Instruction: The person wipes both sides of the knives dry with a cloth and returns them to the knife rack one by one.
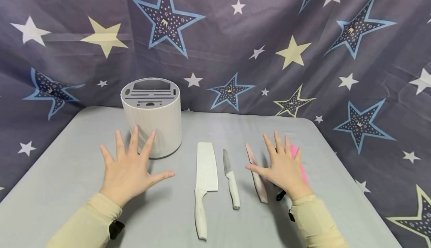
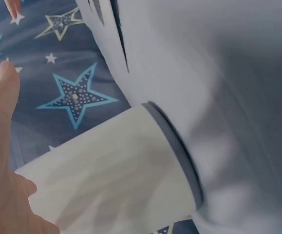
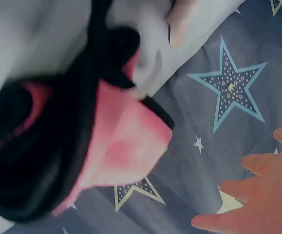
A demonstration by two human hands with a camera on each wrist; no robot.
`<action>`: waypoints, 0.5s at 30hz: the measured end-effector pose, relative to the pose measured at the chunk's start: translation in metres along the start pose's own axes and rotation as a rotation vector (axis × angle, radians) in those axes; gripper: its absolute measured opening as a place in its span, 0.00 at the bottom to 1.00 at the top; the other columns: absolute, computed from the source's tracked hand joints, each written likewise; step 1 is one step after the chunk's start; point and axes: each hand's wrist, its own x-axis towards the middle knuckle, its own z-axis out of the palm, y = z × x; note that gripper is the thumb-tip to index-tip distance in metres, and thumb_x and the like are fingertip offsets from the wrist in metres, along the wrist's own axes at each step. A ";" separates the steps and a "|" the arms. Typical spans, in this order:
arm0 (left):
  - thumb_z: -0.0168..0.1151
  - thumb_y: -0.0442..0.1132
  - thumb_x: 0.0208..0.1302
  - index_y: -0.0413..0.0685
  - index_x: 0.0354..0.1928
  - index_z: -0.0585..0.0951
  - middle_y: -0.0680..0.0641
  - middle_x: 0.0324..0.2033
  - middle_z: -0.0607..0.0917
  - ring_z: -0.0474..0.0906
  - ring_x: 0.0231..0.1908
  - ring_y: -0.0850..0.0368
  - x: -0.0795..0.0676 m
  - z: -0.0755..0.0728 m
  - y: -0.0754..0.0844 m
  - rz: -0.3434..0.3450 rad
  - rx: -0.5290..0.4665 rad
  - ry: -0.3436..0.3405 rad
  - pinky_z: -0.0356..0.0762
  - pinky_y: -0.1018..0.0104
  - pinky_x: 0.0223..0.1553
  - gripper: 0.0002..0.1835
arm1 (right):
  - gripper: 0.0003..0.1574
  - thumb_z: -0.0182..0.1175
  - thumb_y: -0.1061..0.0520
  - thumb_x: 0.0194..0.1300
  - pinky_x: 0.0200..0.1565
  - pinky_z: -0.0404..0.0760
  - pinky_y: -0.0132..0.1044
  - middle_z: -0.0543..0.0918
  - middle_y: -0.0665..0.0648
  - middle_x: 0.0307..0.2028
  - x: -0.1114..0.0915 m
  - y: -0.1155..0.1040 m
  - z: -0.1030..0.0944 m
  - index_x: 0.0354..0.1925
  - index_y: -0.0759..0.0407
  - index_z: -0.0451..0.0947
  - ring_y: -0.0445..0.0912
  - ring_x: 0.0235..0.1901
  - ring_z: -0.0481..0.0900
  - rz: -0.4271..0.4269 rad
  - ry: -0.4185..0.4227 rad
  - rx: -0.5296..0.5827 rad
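Left hand (image 1: 127, 175): spread wide, near block (image 1: 165, 128). Right hand (image 1: 286, 169): spread wide, by pink knife (image 1: 260, 188). Between: 1 cleaver (image 1: 206, 169), 1 white knife (image 1: 233, 190).

Table (image 1: 175, 210) seen in light grey, far corners rounded. Knife block (image 1: 161, 119), white and ribbed with grey slotted top, stood upright at far left. To right of it and nearer, blades laid in row, each apart from next: white cleaver (image 1: 206, 173) first, handle pointed to near side; then small knife (image 1: 232, 183), white-handled, tip pointed to far side; then pink knife (image 1: 259, 186), slanted, tip far and leftward, handle near. At right end, pink-and-black item (image 1: 304, 175) placed, partly hidden in head view; kind cannot be told.
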 end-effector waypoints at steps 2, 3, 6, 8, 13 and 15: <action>0.57 0.87 0.35 0.61 0.77 0.58 0.32 0.74 0.57 0.44 0.70 0.17 0.003 -0.004 0.002 0.000 -0.001 0.010 0.37 0.14 0.59 0.66 | 0.73 0.53 0.11 0.46 0.64 0.37 0.80 0.44 0.62 0.79 0.003 0.002 -0.006 0.79 0.42 0.42 0.70 0.76 0.41 0.000 0.011 -0.007; 0.57 0.87 0.35 0.61 0.76 0.58 0.32 0.74 0.57 0.45 0.70 0.17 0.004 -0.005 0.003 0.000 -0.003 0.015 0.37 0.14 0.60 0.66 | 0.73 0.53 0.11 0.47 0.64 0.38 0.80 0.44 0.62 0.79 0.005 0.003 -0.009 0.79 0.43 0.43 0.70 0.76 0.41 0.000 0.018 -0.011; 0.58 0.87 0.35 0.60 0.75 0.60 0.33 0.73 0.59 0.51 0.69 0.20 0.006 -0.010 0.008 0.002 -0.004 0.034 0.44 0.16 0.59 0.65 | 0.72 0.53 0.12 0.48 0.64 0.39 0.80 0.44 0.63 0.79 0.010 0.010 -0.018 0.79 0.44 0.44 0.70 0.75 0.42 0.015 0.026 -0.020; 0.58 0.86 0.35 0.59 0.75 0.62 0.33 0.72 0.62 0.56 0.67 0.22 0.007 -0.011 0.011 0.006 -0.006 0.053 0.50 0.19 0.58 0.64 | 0.72 0.53 0.12 0.49 0.64 0.39 0.80 0.44 0.63 0.79 0.012 0.016 -0.023 0.79 0.45 0.44 0.70 0.75 0.42 0.030 0.018 -0.023; 0.59 0.86 0.36 0.57 0.73 0.64 0.35 0.69 0.67 0.65 0.62 0.27 0.005 -0.012 0.018 0.016 0.002 0.088 0.61 0.27 0.51 0.63 | 0.71 0.51 0.12 0.51 0.63 0.38 0.81 0.42 0.66 0.78 0.013 0.034 -0.030 0.79 0.46 0.42 0.72 0.75 0.40 0.071 -0.026 -0.005; 0.58 0.86 0.37 0.56 0.73 0.65 0.36 0.68 0.69 0.68 0.60 0.29 0.003 -0.011 0.022 0.026 0.008 0.088 0.64 0.31 0.48 0.63 | 0.71 0.51 0.13 0.51 0.62 0.37 0.82 0.42 0.67 0.78 0.012 0.042 -0.030 0.79 0.46 0.41 0.73 0.74 0.39 0.094 -0.043 0.009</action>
